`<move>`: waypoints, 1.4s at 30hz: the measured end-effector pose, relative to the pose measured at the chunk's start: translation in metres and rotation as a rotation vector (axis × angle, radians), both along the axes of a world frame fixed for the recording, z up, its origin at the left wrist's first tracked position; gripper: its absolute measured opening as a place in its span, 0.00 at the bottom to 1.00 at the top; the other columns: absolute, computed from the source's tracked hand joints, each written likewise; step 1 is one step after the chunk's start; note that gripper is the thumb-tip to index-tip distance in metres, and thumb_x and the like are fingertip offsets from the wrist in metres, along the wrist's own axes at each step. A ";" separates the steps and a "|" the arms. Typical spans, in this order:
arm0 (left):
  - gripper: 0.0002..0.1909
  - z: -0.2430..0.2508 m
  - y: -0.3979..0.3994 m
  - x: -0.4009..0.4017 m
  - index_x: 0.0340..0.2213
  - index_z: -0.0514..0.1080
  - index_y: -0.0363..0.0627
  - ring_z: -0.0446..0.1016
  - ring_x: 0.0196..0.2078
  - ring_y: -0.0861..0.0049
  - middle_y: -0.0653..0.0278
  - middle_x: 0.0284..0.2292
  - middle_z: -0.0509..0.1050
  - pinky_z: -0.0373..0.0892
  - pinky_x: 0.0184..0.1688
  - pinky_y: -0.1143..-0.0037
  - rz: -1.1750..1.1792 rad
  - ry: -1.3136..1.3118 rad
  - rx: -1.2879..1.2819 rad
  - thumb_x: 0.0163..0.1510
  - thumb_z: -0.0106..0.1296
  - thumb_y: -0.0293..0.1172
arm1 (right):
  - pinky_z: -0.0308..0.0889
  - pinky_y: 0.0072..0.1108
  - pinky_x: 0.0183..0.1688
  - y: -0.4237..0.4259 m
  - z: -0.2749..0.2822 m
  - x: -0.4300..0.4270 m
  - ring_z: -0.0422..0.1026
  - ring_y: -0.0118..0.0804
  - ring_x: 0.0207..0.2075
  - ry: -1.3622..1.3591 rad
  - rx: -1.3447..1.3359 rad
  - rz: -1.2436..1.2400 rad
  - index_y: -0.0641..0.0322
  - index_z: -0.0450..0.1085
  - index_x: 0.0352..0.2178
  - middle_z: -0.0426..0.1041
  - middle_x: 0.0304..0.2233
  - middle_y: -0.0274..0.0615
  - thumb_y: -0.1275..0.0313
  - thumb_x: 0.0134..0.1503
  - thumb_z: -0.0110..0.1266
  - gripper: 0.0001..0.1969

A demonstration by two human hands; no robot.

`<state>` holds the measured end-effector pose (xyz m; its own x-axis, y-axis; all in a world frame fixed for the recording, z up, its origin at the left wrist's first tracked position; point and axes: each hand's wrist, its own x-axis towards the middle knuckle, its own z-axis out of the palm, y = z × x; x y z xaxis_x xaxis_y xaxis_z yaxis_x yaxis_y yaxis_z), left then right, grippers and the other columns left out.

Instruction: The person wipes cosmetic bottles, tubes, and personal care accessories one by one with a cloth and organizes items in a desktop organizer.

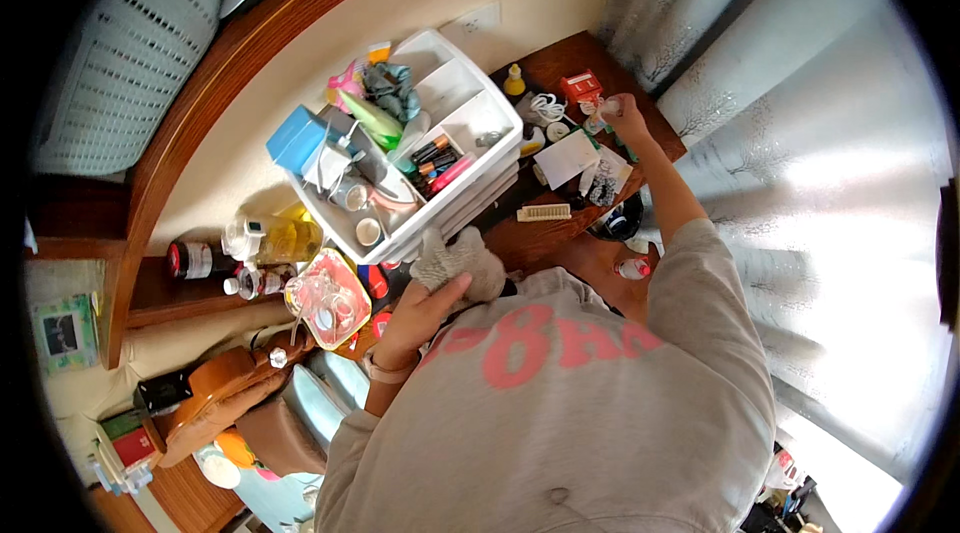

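My left hand (424, 315) is wrapped around a fuzzy grey cloth (461, 266), close to my chest and just below the white drawer organizer (480, 184). A band circles that wrist. Stretched out over the far right corner of the wooden desk (536, 244), my right hand (628, 118) has its fingers closed around a small pale item (609, 109), mostly covered by them. Beside those fingers sit a red box (581, 88) and a coiled white cable (549, 109). A white card (566, 160) lies nearer to me.
Batteries, a blue box (298, 139) and crumpled packets fill the organizer's open top. To its left stand a bottle of yellow liquid (289, 239) and a tray with clear plastic pieces (330, 300). A cream comb (544, 213) lies near the desk's front edge. Curtains (810, 120) hang at right.
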<state>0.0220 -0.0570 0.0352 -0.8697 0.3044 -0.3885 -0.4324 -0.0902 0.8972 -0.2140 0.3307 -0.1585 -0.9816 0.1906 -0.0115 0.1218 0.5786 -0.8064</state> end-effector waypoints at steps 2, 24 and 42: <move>0.19 -0.004 0.001 0.002 0.44 0.61 0.35 0.61 0.47 0.76 0.63 0.43 0.65 0.55 0.49 0.78 -0.028 0.094 -0.102 0.52 0.43 0.30 | 0.59 0.31 0.45 -0.004 0.009 0.001 0.63 0.51 0.45 0.085 0.169 -0.001 0.64 0.52 0.45 0.63 0.41 0.55 0.64 0.40 0.58 0.33; 0.14 -0.003 -0.017 0.026 0.40 0.65 0.36 0.63 0.46 0.60 0.51 0.41 0.66 0.55 0.49 0.72 -0.071 0.464 -0.312 0.50 0.42 0.26 | 0.65 0.20 0.31 -0.257 0.178 -0.017 0.69 0.31 0.29 0.489 -0.205 0.619 0.63 0.61 0.38 0.68 0.30 0.43 0.77 0.40 0.56 0.21; 0.11 -0.017 -0.011 0.021 0.32 0.70 0.33 0.70 0.30 0.80 0.62 0.29 0.73 0.65 0.34 0.80 0.388 0.561 -0.338 0.44 0.51 0.22 | 0.67 0.24 0.26 -0.112 0.016 0.066 0.70 0.39 0.31 -0.201 -0.287 -0.072 0.66 0.57 0.44 0.65 0.35 0.51 0.74 0.47 0.49 0.21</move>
<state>0.0434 -0.0677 0.0185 -0.9848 -0.1203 0.1255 0.1032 0.1762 0.9789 -0.1480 0.2188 -0.1426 -0.9385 0.2204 -0.2657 0.3265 0.3164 -0.8907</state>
